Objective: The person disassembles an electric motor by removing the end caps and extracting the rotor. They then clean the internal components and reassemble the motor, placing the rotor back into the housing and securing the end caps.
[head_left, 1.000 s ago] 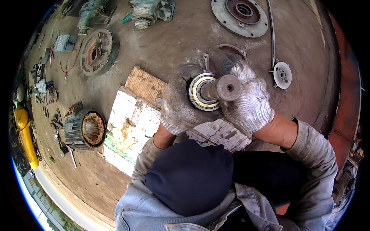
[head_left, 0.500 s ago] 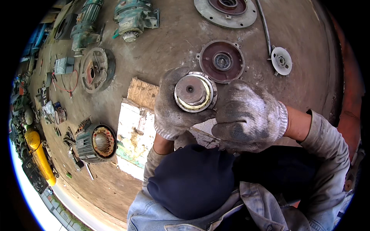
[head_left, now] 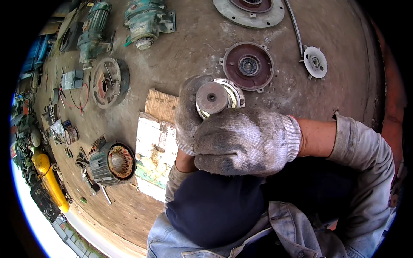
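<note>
Now | my left hand [head_left: 187,115] curls round the bearing [head_left: 236,93] | my right hand [head_left: 247,141], bent, overlaps; I can't tell its hold

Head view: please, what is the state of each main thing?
Left hand: gloved, curled against bearing
Right hand: gloved, grip hidden
Bearing: around shaft, partly covered
Shaft: end facing camera
Motor housing: end open, inside exposed
Maroon cover: detached, flat on floor
White disc: lying on floor
Cardboard: dirty
</note>
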Tool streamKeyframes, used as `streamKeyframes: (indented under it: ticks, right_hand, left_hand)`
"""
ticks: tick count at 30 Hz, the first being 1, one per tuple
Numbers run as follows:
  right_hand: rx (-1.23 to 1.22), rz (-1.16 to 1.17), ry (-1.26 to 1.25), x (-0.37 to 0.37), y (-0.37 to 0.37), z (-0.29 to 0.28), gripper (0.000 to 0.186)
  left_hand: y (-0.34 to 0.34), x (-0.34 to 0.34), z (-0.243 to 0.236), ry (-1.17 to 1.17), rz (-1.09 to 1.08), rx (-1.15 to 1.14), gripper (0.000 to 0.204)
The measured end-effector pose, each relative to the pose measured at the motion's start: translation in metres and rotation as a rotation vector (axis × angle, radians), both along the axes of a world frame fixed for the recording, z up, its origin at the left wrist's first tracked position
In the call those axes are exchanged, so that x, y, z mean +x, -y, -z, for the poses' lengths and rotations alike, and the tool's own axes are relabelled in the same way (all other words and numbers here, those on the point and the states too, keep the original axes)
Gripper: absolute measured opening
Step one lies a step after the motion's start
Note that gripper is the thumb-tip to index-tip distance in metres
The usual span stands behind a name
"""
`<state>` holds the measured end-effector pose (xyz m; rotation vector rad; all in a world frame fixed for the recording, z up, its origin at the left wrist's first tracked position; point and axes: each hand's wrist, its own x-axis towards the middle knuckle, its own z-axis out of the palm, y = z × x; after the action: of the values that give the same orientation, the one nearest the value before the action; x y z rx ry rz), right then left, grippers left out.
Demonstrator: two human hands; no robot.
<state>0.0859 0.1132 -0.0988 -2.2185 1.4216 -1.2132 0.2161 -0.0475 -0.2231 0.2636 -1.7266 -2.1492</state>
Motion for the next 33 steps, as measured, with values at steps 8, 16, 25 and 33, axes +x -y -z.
streamKeyframes:
  ticks: [8,16,25,33]
  right_hand:
    - [0.094,0.003,0.031,-0.001,-0.007,-0.001,0.044]
    - [0.005,-0.009,0.025,0.004,-0.001,0.013,0.044]
    - [-0.006,0.005,-0.006,0.004,0.000,0.016,0.043]
    - [0.267,-0.081,0.033,-0.017,-0.008,-0.006,0.047]
  left_hand:
    - [-0.001,-0.005,-0.014,0.034,-0.032,-0.063,0.075]
    - [0.009,0.005,0.009,0.070,-0.068,-0.247,0.074]
    - [0.001,-0.005,-0.018,0.107,-0.122,-0.411,0.074]
    - [0.003,-0.015,-0.028,-0.037,-0.065,-0.306,0.084]
